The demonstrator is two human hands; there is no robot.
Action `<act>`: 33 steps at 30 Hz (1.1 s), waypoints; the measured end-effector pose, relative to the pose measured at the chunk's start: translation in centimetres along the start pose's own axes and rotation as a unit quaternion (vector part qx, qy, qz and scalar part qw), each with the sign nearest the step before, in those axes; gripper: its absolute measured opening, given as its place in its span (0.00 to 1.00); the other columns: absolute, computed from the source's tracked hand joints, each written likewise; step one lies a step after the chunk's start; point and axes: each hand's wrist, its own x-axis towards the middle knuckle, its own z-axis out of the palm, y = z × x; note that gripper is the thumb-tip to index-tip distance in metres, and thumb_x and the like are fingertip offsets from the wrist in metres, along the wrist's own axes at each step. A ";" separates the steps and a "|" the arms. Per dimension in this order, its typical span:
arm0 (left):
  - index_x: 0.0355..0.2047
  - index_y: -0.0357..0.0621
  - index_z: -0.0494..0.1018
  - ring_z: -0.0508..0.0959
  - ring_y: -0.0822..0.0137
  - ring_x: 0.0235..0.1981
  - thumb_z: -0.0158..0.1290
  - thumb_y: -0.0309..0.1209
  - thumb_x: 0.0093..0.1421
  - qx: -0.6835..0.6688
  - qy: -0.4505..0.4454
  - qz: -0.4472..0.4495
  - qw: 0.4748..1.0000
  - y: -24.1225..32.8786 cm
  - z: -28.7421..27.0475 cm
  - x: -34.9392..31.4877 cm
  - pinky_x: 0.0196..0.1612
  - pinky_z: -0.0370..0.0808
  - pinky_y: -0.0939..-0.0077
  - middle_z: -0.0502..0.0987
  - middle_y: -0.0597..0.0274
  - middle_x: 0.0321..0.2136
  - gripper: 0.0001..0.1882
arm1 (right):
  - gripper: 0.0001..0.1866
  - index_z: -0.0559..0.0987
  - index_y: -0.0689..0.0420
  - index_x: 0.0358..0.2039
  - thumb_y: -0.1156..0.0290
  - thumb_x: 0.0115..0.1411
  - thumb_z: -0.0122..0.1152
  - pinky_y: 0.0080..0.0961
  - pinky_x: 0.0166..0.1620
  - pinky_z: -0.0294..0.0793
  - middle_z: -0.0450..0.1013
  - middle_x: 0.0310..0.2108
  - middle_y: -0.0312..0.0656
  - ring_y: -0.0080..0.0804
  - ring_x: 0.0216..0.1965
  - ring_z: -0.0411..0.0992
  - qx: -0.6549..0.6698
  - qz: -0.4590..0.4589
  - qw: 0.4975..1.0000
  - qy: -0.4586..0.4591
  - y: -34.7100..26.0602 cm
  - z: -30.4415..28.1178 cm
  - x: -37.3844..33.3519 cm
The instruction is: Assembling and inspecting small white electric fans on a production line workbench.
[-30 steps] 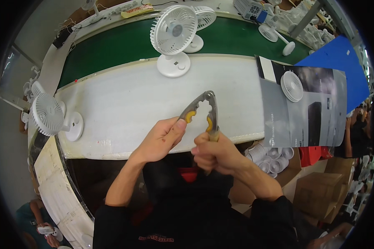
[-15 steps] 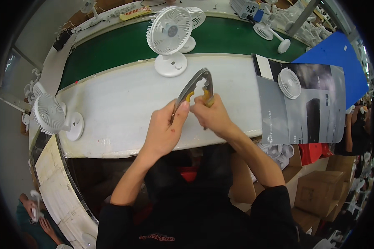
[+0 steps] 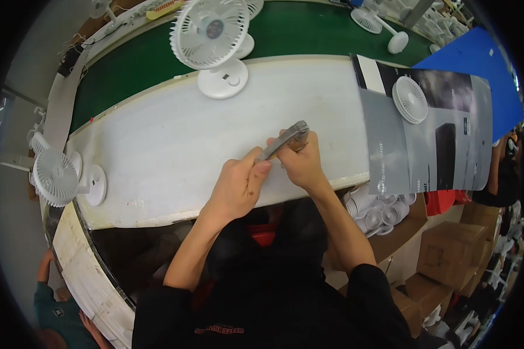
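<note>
Over the near part of the white work surface (image 3: 174,151), both my hands hold a hinged grey metal hand tool (image 3: 282,141) with yellow parts along its inside; its exact kind I cannot make out. My left hand (image 3: 236,185) is closed round its lower left end, thumb pressed along it. Closed on the other arm, near the upper end, is my right hand (image 3: 303,164). The tool is tilted up to the right, seen nearly edge-on, and its inner side is largely hidden.
A white desk fan (image 3: 212,35) stands at the far edge by a green belt (image 3: 300,38); another fan (image 3: 58,174) is at left. A round white fan head (image 3: 410,100) lies on a grey printed sheet (image 3: 384,139). Cartons (image 3: 448,250) stand lower right; a person (image 3: 58,308) is lower left.
The tool's two arms, spread in an arch before, now lie close together and lower. My right hand has turned and come down slightly. The whole view has shifted a little.
</note>
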 end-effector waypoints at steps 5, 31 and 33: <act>0.46 0.29 0.71 0.65 0.50 0.13 0.41 0.46 0.75 0.011 0.008 0.020 1.000 0.5 0.2 -0.1 0.19 0.60 0.65 0.64 0.48 0.15 0.26 | 0.06 0.78 0.63 0.24 0.78 0.59 0.58 0.22 0.26 0.62 0.68 0.19 0.28 0.15 0.23 0.62 -0.053 -0.014 0.998 -0.027 -0.3 -0.3 0.0; 0.26 0.43 0.59 0.58 0.79 0.16 0.35 0.54 0.75 -0.024 0.053 -0.072 0.996 -1.2 -0.2 -2.5 0.19 0.52 0.78 0.58 0.72 0.14 0.29 | 0.11 0.76 0.65 0.20 0.69 0.50 0.62 0.38 0.23 0.64 0.66 0.14 0.54 0.49 0.15 0.59 -0.066 -0.067 0.996 -0.002 0.2 0.7 0.1; 0.25 0.44 0.58 0.57 0.79 0.16 0.36 0.55 0.75 0.003 0.037 -0.070 0.997 -1.0 -0.6 -2.9 0.19 0.53 0.79 0.58 0.73 0.15 0.29 | 0.11 0.77 0.64 0.21 0.68 0.51 0.63 0.38 0.24 0.65 0.68 0.15 0.53 0.47 0.16 0.61 -0.096 -0.077 0.992 -0.011 0.5 0.8 -0.1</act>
